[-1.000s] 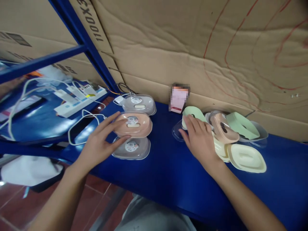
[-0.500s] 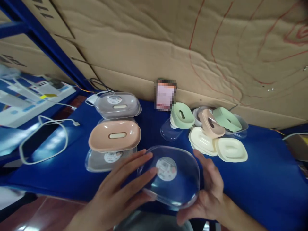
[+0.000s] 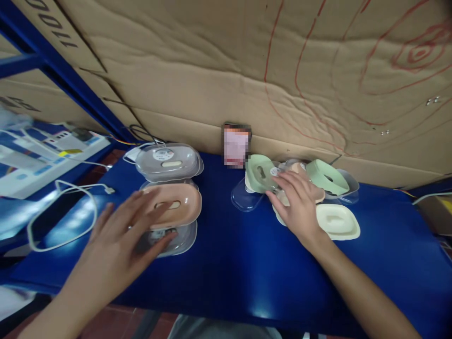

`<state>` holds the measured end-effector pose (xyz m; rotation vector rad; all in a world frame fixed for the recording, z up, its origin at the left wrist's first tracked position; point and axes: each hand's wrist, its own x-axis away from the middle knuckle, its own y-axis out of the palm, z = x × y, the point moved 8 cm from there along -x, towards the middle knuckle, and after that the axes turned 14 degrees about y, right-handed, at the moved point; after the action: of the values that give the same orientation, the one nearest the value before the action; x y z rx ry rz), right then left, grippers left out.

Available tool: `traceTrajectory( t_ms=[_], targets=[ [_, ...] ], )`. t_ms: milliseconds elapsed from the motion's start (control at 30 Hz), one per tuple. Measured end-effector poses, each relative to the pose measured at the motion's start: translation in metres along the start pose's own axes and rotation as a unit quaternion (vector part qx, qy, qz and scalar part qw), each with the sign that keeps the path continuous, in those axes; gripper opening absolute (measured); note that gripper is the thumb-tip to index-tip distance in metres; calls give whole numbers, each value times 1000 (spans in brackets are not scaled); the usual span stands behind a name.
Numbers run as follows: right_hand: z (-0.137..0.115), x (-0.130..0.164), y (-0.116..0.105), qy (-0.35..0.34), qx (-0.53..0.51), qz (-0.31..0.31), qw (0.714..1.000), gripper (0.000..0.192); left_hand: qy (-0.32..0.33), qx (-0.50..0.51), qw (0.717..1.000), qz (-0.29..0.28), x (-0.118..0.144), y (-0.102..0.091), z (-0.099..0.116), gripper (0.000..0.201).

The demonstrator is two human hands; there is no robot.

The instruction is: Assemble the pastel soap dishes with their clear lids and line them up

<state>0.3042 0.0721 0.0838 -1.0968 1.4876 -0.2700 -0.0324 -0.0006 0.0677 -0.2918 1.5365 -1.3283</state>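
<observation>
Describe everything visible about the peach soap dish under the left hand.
The peach soap dish is a rounded oblong of matte, plastic-looking material with a pale slot in its top. It lies flat on the blue table, stacked on a clear lid that bears a round sticker. The left hand is spread over its near left edge, blurred; contact cannot be told.

Glossy blue table (image 3: 233,278), creased cardboard wall (image 3: 219,70) behind — red scribbles, blue shelf frame (image 3: 52,70) left, reddish floor.
</observation>
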Motion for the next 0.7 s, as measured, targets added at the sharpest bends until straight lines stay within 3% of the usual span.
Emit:
traceTrajectory(
  t_ms=[100,200,267,367,433,533,700],
  targets=[
    [9,0,22,29,29,-13,999,32,17,62,998,-22,10,9,-8,45],
    [-3,9,18,28,38,-24,999,42,35,73,997,-17,6,9,5,44],
    [-29,23,8,-43,16,-55,997,47,64,86,994,-12,-2,10,28,41],
    [-75,58,-8,-180,-64,-139,972,49,130,135,982,-12,-17,23,77,36],
    [-84,75,-19,-177,-105,-169,964,41,168,172,970,-22,-23,41,110,34],
    [-71,89,-25,-97,-119,-194,969,31,173,186,967,-13,-22,69,141,29],
    [-46,106,-35,-63,-119,-223,965,27,129,126,983,45,-3,91,154,28]
  ],
)
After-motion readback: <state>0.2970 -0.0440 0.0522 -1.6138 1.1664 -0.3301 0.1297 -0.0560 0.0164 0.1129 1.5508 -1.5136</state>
